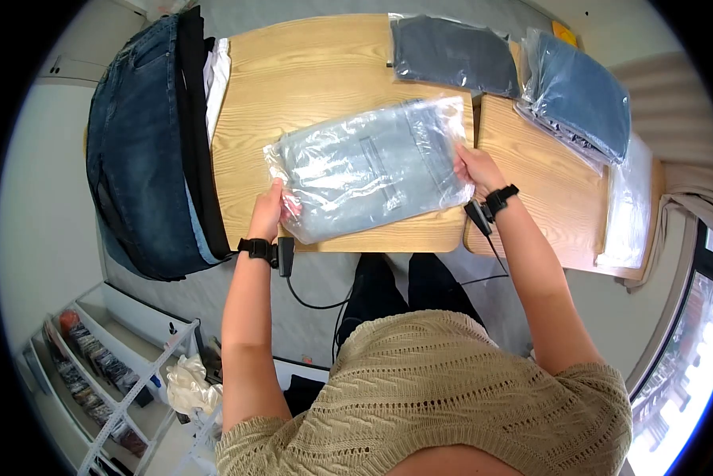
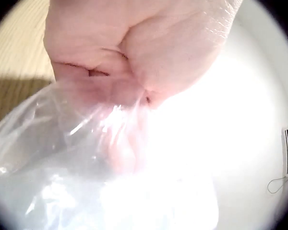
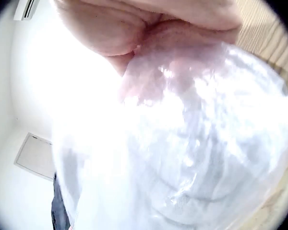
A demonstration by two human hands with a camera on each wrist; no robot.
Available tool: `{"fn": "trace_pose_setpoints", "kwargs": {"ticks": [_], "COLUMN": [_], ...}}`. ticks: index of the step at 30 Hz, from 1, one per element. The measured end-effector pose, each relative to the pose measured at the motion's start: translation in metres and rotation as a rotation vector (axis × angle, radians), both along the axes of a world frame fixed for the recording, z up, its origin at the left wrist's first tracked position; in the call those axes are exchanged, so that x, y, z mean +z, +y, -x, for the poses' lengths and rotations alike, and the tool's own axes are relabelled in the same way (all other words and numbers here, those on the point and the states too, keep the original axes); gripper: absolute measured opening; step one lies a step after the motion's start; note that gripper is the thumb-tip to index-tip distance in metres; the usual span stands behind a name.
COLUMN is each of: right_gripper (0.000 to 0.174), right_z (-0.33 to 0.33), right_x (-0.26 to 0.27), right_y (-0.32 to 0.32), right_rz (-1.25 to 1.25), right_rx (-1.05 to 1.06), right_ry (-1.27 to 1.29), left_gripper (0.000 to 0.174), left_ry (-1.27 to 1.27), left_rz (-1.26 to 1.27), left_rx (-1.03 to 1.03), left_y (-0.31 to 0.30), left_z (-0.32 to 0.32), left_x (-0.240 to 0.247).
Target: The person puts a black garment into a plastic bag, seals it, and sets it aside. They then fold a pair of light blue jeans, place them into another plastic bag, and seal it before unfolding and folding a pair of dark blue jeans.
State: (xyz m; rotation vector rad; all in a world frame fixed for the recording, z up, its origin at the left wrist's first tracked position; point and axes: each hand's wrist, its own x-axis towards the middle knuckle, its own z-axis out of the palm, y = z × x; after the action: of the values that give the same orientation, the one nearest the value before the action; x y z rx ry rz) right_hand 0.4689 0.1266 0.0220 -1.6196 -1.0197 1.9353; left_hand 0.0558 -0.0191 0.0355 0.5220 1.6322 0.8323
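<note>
A pair of folded light-blue jeans in a clear plastic bag (image 1: 364, 170) is held up between both hands over the wooden table. At the bag's near left corner the left hand (image 1: 273, 208) pinches the plastic, thumb on top and fingers seen through the film below. On the right end, the right hand (image 1: 475, 168) grips the bag's edge the same way. In the left wrist view the film (image 2: 53, 139) bunches under the palm. The right wrist view shows the shiny bag (image 3: 197, 139) spreading out from the right hand's fingers.
Dark-blue jeans (image 1: 138, 151) lie stacked with black and white garments on the table's left side. Bagged dark trousers (image 1: 451, 55) sit at the back right. Beside them, a pile of bagged blue jeans (image 1: 580, 95) rests above clear plastic bags (image 1: 628, 210) on a second wooden table (image 1: 531, 190).
</note>
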Motion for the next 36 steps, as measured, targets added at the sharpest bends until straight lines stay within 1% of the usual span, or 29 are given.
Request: {"fn": "trace_pose_setpoints", "kwargs": {"ticks": [1, 2, 3, 4, 5, 6, 7, 8, 9, 11, 13, 14, 15, 16, 18, 20, 21, 22, 23, 24, 25, 26, 28, 29, 30, 32, 33, 35, 36], "right_gripper": [0.035, 0.035, 0.036, 0.038, 0.034, 0.034, 0.033, 0.031, 0.029, 0.029, 0.029, 0.030, 0.031, 0.031, 0.031, 0.032, 0.032, 0.032, 0.032, 0.032, 0.032, 0.032, 0.034, 0.026, 0.026, 0.021, 0.030, 0.038, 0.043], "right_z": [0.003, 0.002, 0.000, -0.002, -0.004, -0.011, -0.023, -0.031, -0.034, -0.038, -0.035, -0.034, -0.033, -0.029, -0.022, -0.018, -0.018, -0.018, -0.018, -0.018, -0.018, -0.020, -0.023, -0.019, -0.010, 0.014, 0.028, 0.061, 0.083], "right_x": [-0.004, -0.006, -0.008, -0.007, -0.002, -0.002, -0.001, -0.001, -0.005, -0.007, -0.017, -0.023, -0.028, -0.027, -0.022, -0.018, -0.016, -0.016, -0.015, -0.014, -0.013, -0.019, -0.028, -0.011, -0.005, 0.003, 0.007, 0.030, 0.030], "right_y": [0.001, 0.002, 0.001, -0.002, -0.011, -0.021, -0.029, -0.039, -0.053, -0.075, -0.085, -0.085, -0.084, -0.082, -0.079, -0.081, -0.084, -0.087, -0.092, -0.100, -0.104, -0.106, -0.108, -0.105, -0.106, -0.114, -0.121, -0.126, -0.128], "right_rz": [0.011, 0.019, -0.020, -0.057, -0.058, -0.048, -0.172, -0.297, -0.274, -0.255, -0.249, -0.325, -0.401, -0.401, -0.457, -0.431, -0.487, -0.543, -0.548, -0.600, -0.654, -0.662, -0.514, -0.310, -0.312, -0.853, -0.916, -1.091, -1.157], "right_rx": [-0.024, -0.026, -0.029, -0.030, -0.134, -0.130, -0.097, -0.063, -0.131, -0.132, -0.141, -0.087, -0.033, -0.033, -0.050, -0.089, -0.096, -0.102, -0.101, -0.121, -0.143, -0.146, -0.098, -0.101, -0.103, -0.327, -0.174, 0.314, 0.475], "right_ry": [-0.091, -0.096, -0.116, -0.135, -0.024, -0.025, -0.050, -0.076, -0.088, -0.147, -0.165, -0.252, -0.339, -0.339, -0.455, -0.428, -0.506, -0.583, -0.579, -0.637, -0.696, -0.689, -0.729, -0.676, -0.676, -0.859, -0.760, -0.596, -0.685], "left_gripper": [0.049, 0.049, 0.047, 0.047, 0.044, 0.042, 0.036, 0.036, 0.032, 0.029, 0.024, 0.024, 0.027, 0.030, 0.032, 0.034, 0.034, 0.033, 0.031, 0.031, 0.032, 0.033, 0.034, 0.034, 0.033, 0.033, 0.032, 0.032, 0.032], "left_ry": [0.049, 0.097, 0.046, 0.041, 0.012, -0.014, 0.018, 0.018, 0.033, 0.044, -0.099, -0.100, -0.023, 0.054, 0.082, 0.139, 0.139, 0.170, 0.203, 0.208, 0.267, 0.325, 0.295, 0.255, 0.214, 0.182, 0.151, 0.145, 0.138], "left_rz": [0.031, 0.060, 0.047, 0.062, -0.042, -0.149, -0.159, -0.155, -0.132, -0.109, -0.125, -0.123, -0.134, -0.144, -0.153, -0.196, -0.197, -0.172, -0.148, -0.154, -0.096, -0.039, -0.037, -0.046, -0.052, -0.044, -0.035, -0.034, -0.033], "left_rx": [0.039, 0.078, 0.127, 0.127, 0.157, 0.187, 0.126, 0.129, 0.128, 0.123, 0.169, 0.168, 0.180, 0.192, 0.233, 0.269, 0.270, 0.260, 0.252, 0.257, 0.225, 0.192, 0.224, 0.261, 0.297, 0.323, 0.348, 0.357, 0.364], "left_y": [0.003, 0.004, 0.002, -0.005, -0.013, -0.023, -0.035, -0.051, -0.066, -0.087, -0.099, -0.100, -0.098, -0.094, -0.087, -0.084, -0.085, -0.086, -0.088, -0.090, -0.093, -0.095, -0.095, -0.093, -0.093, -0.091, -0.090, -0.089, -0.088], "left_z": [-0.001, -0.003, -0.004, -0.008, -0.010, -0.011, -0.012, -0.013, -0.014, -0.021, -0.031, -0.035, -0.039, -0.045, -0.052, -0.055, -0.057, -0.057, -0.058, -0.060, -0.064, -0.067, -0.068, -0.069, -0.069, -0.070, -0.071, -0.072, -0.073], "left_x": [-0.004, -0.008, -0.011, -0.011, -0.008, -0.003, 0.011, 0.009, 0.000, -0.016, -0.026, -0.032, -0.038, -0.039, -0.038, -0.034, -0.030, -0.027, -0.023, -0.022, -0.023, -0.029, -0.038, -0.040, -0.042, -0.038, -0.035, -0.032, -0.031]}}
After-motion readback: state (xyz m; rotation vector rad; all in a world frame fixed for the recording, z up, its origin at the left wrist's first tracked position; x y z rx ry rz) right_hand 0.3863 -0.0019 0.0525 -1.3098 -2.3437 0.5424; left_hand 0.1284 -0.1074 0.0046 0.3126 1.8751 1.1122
